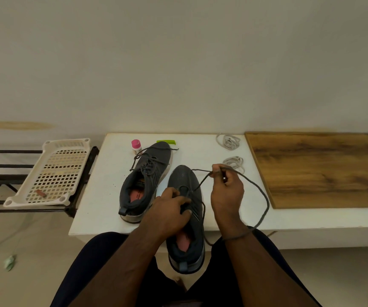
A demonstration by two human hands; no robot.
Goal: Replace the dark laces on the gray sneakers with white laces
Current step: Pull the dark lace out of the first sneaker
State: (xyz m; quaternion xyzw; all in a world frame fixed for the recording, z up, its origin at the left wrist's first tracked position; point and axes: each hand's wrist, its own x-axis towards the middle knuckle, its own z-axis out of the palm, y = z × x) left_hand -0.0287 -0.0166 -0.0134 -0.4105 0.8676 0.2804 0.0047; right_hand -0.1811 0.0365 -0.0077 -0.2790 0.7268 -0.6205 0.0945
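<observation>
Pointing toe-away lengthwise, the near sneaker (185, 209) is held by the left grip (169, 209); right grip (225, 189) pinches dark lace (265, 202).

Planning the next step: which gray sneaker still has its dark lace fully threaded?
The far gray sneaker beside the pink-capped bottle; the near one's dark lace is mostly pulled out.
</observation>
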